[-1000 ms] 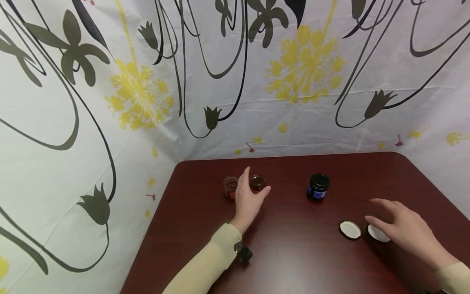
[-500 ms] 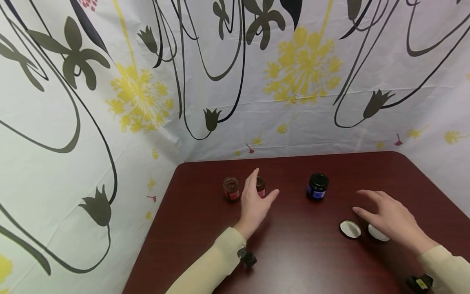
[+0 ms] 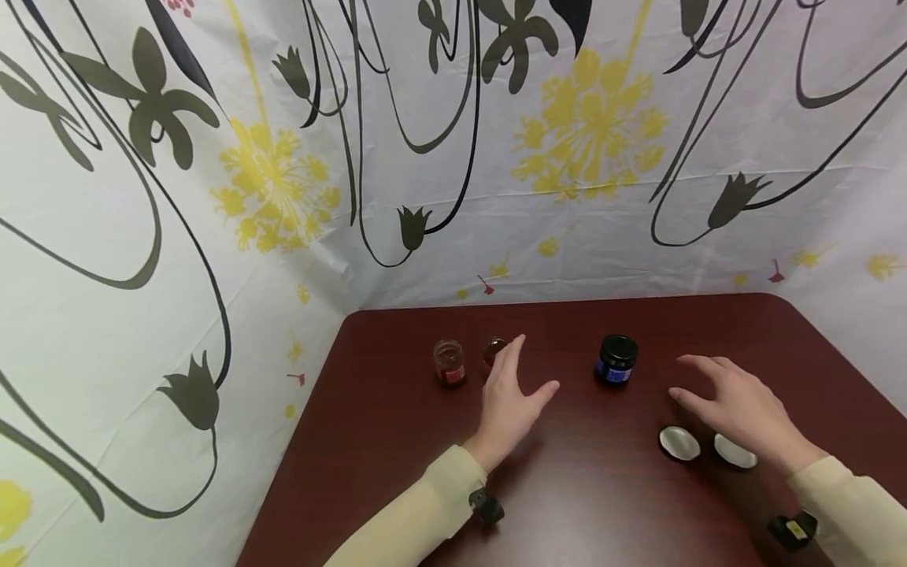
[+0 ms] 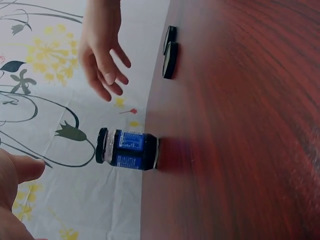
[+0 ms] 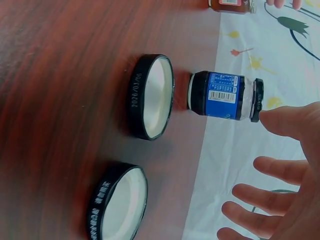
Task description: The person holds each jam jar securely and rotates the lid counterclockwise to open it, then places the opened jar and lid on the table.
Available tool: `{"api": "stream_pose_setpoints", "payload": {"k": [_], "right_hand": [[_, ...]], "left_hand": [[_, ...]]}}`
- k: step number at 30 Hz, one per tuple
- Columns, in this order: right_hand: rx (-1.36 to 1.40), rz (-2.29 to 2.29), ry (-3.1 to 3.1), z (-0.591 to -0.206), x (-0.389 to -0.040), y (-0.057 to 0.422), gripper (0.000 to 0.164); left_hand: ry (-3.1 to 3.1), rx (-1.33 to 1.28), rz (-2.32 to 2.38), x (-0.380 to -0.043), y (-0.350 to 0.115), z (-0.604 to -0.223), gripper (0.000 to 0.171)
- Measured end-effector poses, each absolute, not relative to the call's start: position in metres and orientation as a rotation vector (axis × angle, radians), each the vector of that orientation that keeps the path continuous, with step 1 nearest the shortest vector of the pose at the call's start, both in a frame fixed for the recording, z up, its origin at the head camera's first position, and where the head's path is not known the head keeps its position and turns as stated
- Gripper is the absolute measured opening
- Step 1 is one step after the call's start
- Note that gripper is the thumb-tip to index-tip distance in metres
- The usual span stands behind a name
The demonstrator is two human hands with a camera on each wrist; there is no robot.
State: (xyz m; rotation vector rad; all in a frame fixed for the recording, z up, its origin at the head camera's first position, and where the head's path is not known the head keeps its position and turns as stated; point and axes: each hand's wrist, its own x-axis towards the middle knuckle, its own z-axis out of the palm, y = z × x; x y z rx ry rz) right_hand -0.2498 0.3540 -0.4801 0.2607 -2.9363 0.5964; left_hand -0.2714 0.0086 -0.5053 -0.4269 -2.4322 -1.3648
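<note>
Printed cloth (image 3: 595,260), white with yellow, grey and red flowers, hangs behind a dark red-brown table (image 3: 581,488). Over it, both hands are unclasped and hold nothing. The left hand (image 3: 506,409) has its thumb spread from its fingers, which partly cover a red-labelled jar (image 3: 492,352) in the head view; whether they touch it cannot be told from that angle. The right hand (image 3: 740,409) hangs above the table, fingers loosely bent, near two lids lying pale side up: the nearer-to-centre lid (image 3: 680,444) and the outer lid (image 3: 735,453), set just beside each other. Between the hands and a little farther back, the blue-labelled jar (image 3: 616,364) stands upright, apart from both, its black cap (image 5: 257,100) on. A lidless jar (image 3: 449,362) stands left of the partly hidden one.

A careless sideways swing of the left hand could tip the jar behind its fingers, being so close. Should the right hand dip, it could brush a lid askew. Lifting the blue-labelled jar by the cap alone would be risky if that cap sits loose, which cannot be judged.

Glossy and round-cornered, the tabletop catches a pale sheen; the cloth beyond shows creases.
</note>
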Motion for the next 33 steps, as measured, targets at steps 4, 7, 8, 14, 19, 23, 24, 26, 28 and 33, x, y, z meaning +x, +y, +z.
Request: {"api": "stream_pose_setpoints", "payload": {"k": [4,7,8,14,19,23,24,26,28,33], "right_hand": [[0.271,0.597,-2.929,-0.479,-0.252,0.352,0.07],[0.276,0.596,-2.921,-0.478,-0.254,0.35,0.071],[0.278,0.595,-2.918,-0.478,-0.254,0.349,0.071],[0.294,0.593,-2.898,-0.475,-0.259,0.344,0.069],[0.305,0.587,-2.872,-0.473,-0.263,0.342,0.067],[0.321,0.59,-2.865,-0.471,-0.264,0.341,0.066],[0.325,0.594,-2.863,-0.47,-0.265,0.341,0.066],[0.327,0.598,-2.859,-0.47,-0.265,0.341,0.066],[0.325,0.604,-2.852,-0.469,-0.265,0.341,0.065],[0.327,0.621,-2.846,-0.466,-0.267,0.341,0.065]], "left_hand": [[-2.45,-0.444,-1.367,-0.27,0.012,-0.507,0.083],[-2.453,-0.461,-1.355,-0.27,0.016,-0.508,0.084],[-2.455,-0.466,-1.347,-0.27,0.017,-0.509,0.084],[-2.48,-0.475,-1.343,-0.27,0.025,-0.512,0.084],[-2.515,-0.454,-1.359,-0.271,0.032,-0.515,0.084],[-2.534,-0.426,-1.349,-0.274,0.039,-0.517,0.084],[-2.536,-0.419,-1.353,-0.274,0.04,-0.518,0.084],[-2.542,-0.409,-1.358,-0.275,0.044,-0.518,0.084],[-2.548,-0.402,-1.373,-0.275,0.047,-0.52,0.084],[-2.568,-0.38,-1.406,-0.278,0.055,-0.523,0.083]]}}
